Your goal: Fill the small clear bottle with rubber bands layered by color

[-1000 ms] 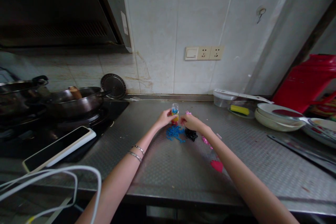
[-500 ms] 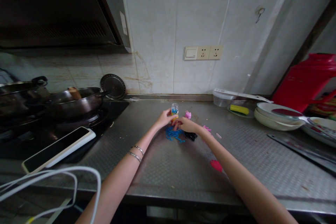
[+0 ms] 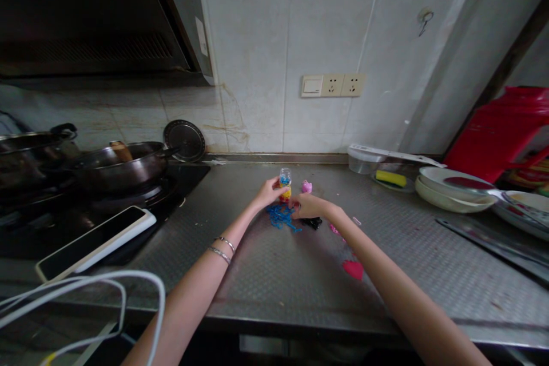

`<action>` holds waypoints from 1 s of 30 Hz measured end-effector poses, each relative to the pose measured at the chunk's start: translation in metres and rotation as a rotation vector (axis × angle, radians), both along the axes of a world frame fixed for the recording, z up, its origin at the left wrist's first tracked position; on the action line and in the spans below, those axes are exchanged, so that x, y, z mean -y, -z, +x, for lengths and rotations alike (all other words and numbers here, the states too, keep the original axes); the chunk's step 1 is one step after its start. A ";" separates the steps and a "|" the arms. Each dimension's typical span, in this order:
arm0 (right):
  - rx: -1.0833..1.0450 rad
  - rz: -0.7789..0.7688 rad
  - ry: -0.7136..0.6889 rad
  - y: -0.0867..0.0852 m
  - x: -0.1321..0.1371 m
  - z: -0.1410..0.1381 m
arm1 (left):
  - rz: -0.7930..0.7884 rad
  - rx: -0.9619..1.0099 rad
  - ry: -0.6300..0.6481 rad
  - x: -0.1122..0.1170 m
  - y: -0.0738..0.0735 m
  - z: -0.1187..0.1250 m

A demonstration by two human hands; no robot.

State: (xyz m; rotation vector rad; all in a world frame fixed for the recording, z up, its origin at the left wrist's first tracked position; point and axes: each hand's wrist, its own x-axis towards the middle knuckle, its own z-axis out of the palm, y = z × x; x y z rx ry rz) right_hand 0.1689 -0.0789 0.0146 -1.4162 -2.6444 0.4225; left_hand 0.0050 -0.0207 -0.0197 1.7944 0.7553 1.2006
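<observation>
- A white cable loops in the near left corner, beside a phone on the stove.
- On the steel counter, a red heart-shaped piece lies apart from the hands.
- The left hand is clenched around a small clear bottle, upright on the counter.
- The right hand reaches just beside the bottle's base, above tangled blue cord; whether it grips, I cannot tell.
- A pink figure stands just beyond.

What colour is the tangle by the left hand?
Tangle: bright blue, best in the head view.

SS tread-plate counter, matt; clear plastic bottle, glossy.
</observation>
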 end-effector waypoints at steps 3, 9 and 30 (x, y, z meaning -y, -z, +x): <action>-0.022 0.002 -0.042 -0.001 0.004 -0.009 | 0.004 -0.013 0.000 0.000 0.000 0.000; -0.046 0.011 -0.085 0.004 0.007 -0.022 | 0.000 -0.017 0.002 0.001 -0.001 0.000; -0.528 -0.148 -0.068 0.006 0.010 -0.014 | 0.014 -0.036 -0.006 0.001 -0.001 -0.001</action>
